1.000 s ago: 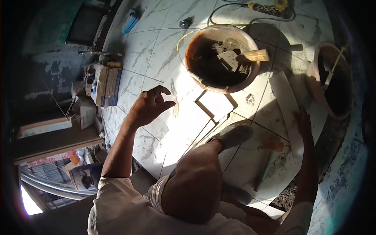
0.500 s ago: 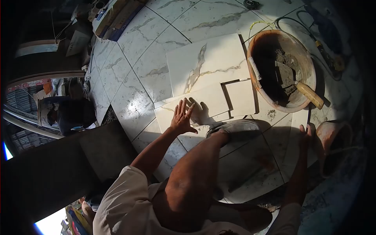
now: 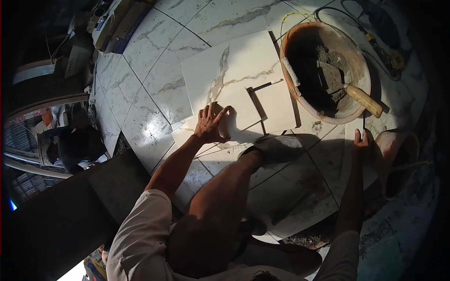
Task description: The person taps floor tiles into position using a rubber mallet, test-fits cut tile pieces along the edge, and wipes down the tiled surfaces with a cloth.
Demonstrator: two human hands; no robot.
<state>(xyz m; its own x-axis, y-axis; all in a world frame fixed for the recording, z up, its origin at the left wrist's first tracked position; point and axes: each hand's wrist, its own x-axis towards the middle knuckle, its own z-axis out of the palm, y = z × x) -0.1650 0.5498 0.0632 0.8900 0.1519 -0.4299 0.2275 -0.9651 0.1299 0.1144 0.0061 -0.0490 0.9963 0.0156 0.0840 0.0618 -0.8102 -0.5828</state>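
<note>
Overlapping a larger marbled tile [image 3: 201,70] on the floor [image 3: 140,89], the cut tile [image 3: 244,111] has the left hand [image 3: 211,125] at its edge, fingers spread wide. The right hand [image 3: 361,140] meets a pale tile strip [image 3: 350,146]; its grip I cannot tell. Uneven pressure could chip a corner; bumping the overhanging trowel [image 3: 364,99] could fling mix from the bucket [image 3: 358,61].

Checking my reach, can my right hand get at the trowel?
Probably yes: the handle overhangs the tub toward your right hand, nothing visibly between, though that hand may be holding a tile strip.
</note>
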